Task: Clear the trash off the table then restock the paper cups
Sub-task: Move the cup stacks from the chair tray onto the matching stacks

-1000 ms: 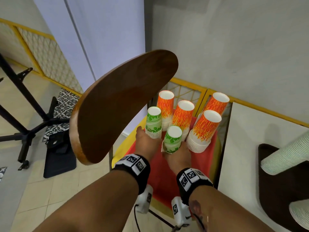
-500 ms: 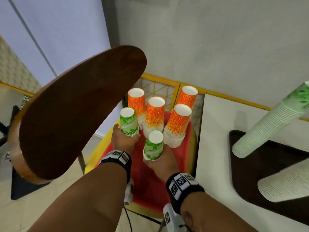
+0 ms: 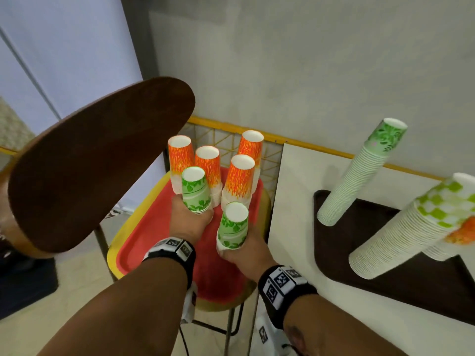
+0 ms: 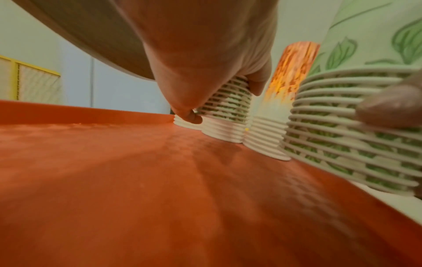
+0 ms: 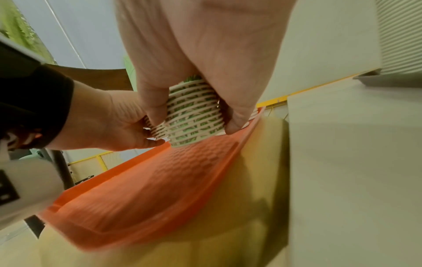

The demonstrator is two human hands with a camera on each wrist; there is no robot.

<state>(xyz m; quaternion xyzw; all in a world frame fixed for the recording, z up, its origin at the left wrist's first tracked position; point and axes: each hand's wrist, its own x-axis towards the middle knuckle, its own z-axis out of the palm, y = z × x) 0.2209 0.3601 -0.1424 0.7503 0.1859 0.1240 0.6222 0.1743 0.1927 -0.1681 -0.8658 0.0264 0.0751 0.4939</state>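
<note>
Your left hand [image 3: 190, 224] grips a short green stack [image 3: 195, 192] by its rims, and your right hand [image 3: 246, 250] grips a second green stack [image 3: 232, 227] the same way, both just above the red tray [image 3: 156, 227]. Orange stacks [image 3: 239, 181] stand just beyond your knuckles.

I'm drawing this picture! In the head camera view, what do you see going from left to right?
Brown chair back → left hand gripping a green cup stack → right hand gripping another green stack → white table → tall green stack → checkered stack.
</note>
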